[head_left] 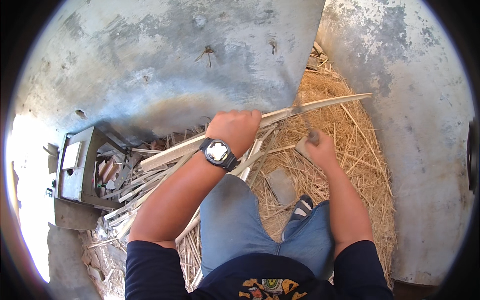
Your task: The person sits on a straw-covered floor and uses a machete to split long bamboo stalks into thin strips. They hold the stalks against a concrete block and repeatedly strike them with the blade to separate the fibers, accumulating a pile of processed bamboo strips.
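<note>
Head view: pale strip point(331, 103) in left fist point(234, 130), beyond right fist point(322, 151) with apparent knife point(313, 136)

1. Strip point(335, 102): pale wood or bamboo; matt, fibrous grain exposed.
2. Wall point(150, 60): plaster-like, scuffed, patchily worn.
3. Floor covered by dry, rough, straw-like shavings point(357, 150).
4. Watch point(218, 151): plastic-looking black strap, glossy face.
5. Jeans point(225, 215): faded denim; shirt point(155, 270) made of matt cloth.

Head-worn fisheye, facing down, close above lap point(227, 215), left hand point(236, 131), right hand point(324, 151).
</note>
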Demonstrator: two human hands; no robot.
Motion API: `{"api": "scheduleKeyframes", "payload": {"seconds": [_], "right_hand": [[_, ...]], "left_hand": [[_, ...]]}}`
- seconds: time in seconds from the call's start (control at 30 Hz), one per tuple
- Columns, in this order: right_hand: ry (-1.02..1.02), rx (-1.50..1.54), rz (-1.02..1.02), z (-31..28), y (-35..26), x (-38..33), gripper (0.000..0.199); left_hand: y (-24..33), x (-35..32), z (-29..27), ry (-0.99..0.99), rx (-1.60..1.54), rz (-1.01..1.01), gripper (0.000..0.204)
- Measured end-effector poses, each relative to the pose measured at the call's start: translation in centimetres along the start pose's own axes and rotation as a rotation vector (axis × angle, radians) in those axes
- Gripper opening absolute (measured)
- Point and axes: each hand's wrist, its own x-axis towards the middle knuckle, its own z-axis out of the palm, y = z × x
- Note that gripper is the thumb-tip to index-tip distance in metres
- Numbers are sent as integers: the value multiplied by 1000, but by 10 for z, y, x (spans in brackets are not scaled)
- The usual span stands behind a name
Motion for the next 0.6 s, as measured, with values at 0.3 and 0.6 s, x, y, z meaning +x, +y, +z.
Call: {"api": "scheduleKeyframes", "payload": {"seconds": [0.3,0.6], "right_hand": [[94,-12,37,-13,26,10,22],[174,-20,10,-29,29,10,27]], "left_hand": [[10,-3,3,-56,-88,-2,9],[28,22,-16,50,-31,102,5]]}}
